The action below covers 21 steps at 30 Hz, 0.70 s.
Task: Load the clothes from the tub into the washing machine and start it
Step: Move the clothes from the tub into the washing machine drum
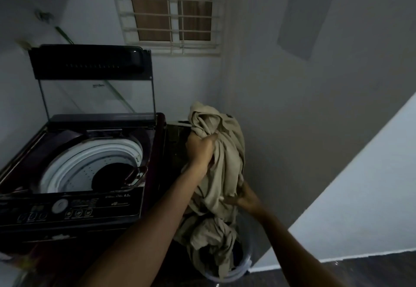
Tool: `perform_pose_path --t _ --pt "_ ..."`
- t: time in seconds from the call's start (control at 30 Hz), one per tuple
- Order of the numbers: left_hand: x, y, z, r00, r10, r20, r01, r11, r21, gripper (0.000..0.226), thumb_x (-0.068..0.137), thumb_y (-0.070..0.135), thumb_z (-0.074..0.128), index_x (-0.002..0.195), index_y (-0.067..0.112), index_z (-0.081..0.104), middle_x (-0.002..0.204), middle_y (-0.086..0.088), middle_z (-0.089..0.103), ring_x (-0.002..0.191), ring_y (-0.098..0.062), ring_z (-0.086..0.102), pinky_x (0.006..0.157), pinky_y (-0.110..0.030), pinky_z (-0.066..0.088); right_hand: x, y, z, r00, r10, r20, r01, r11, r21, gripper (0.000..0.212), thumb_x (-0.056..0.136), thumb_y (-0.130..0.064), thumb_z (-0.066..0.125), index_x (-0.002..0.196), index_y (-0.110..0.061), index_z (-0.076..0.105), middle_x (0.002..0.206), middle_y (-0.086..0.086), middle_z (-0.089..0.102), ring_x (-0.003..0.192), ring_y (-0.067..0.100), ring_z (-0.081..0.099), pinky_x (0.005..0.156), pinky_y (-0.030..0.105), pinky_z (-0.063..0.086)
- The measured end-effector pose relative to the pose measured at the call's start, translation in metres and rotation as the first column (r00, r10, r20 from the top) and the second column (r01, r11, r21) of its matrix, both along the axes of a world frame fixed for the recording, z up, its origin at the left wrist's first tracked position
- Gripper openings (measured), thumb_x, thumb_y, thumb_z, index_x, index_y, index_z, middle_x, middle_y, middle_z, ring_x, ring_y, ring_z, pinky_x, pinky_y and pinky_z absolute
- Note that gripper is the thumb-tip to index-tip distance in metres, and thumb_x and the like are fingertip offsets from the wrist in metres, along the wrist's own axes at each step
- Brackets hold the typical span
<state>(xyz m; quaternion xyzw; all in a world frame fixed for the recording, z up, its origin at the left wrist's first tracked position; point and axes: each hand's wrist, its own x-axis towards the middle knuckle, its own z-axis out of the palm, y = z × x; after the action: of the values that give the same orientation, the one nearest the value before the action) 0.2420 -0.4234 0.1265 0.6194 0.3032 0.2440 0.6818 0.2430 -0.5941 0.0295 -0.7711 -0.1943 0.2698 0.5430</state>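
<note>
A beige garment hangs bunched above the tub, its lower end still trailing into it. My left hand grips the cloth high up, fist closed. My right hand holds the same garment lower on its right side. The top-loading washing machine stands to the left with its glass lid raised; the white drum is exposed, with something dark inside. The control panel faces me along the front edge.
A barred window sits in the wall behind. The tub stands in a narrow corner between the machine and the right wall. Dark floor shows at the lower right. A paper sheet hangs on the right wall.
</note>
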Motion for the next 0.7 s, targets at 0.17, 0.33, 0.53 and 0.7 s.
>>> perform_pose_path --t 0.17,0.33,0.53,0.7 --pt "-0.013 0.023 0.012 0.997 0.077 -0.024 -0.071 0.977 0.199 0.036 0.082 0.021 0.074 0.114 0.011 0.063 0.114 -0.011 0.068 0.107 -0.029 0.064 0.089 -0.032 0.051 0.028 0.002 -0.021 0.943 -0.312 0.119 0.318 0.947 -0.039 0.01 0.09 -0.009 0.056 0.094 -0.012 0.065 0.094 0.008 0.068 0.091 0.02 0.063 0.065 0.019 0.049" --pt "-0.031 0.052 -0.014 0.963 0.075 -0.261 0.148 0.658 0.738 0.047 0.088 0.015 0.058 0.134 0.012 0.047 0.131 -0.014 0.056 0.117 -0.038 0.055 0.091 -0.041 0.045 0.052 -0.007 0.035 0.893 -0.329 0.307 0.347 0.938 -0.003 0.028 0.071 -0.015 0.045 0.087 -0.012 0.067 0.083 -0.002 0.069 0.078 0.007 0.062 0.068 0.029 0.05" --pt "-0.033 0.029 -0.037 0.713 -0.415 -0.565 0.701 0.391 0.596 0.107 0.069 0.047 0.076 0.152 0.018 0.013 0.156 -0.006 0.018 0.144 -0.032 0.019 0.114 -0.049 0.03 0.043 0.029 0.083 0.853 -0.21 0.477 0.263 0.964 -0.046 0.025 0.072 -0.016 0.045 0.082 -0.01 0.066 0.077 0.001 0.066 0.073 0.015 0.059 0.062 0.027 0.038" --pt "-0.037 0.009 -0.043 0.793 -0.318 -0.52 0.606 0.497 0.621 0.135 0.053 0.067 0.08 0.154 0.02 0.002 0.16 -0.005 0.011 0.147 -0.028 0.012 0.117 -0.05 0.026 0.037 0.036 0.105 0.93 -0.226 0.291 0.23 0.973 0.023 0.023 0.081 -0.005 0.048 0.077 -0.014 0.069 0.077 0.005 0.071 0.074 0.02 0.066 0.067 0.039 0.054"
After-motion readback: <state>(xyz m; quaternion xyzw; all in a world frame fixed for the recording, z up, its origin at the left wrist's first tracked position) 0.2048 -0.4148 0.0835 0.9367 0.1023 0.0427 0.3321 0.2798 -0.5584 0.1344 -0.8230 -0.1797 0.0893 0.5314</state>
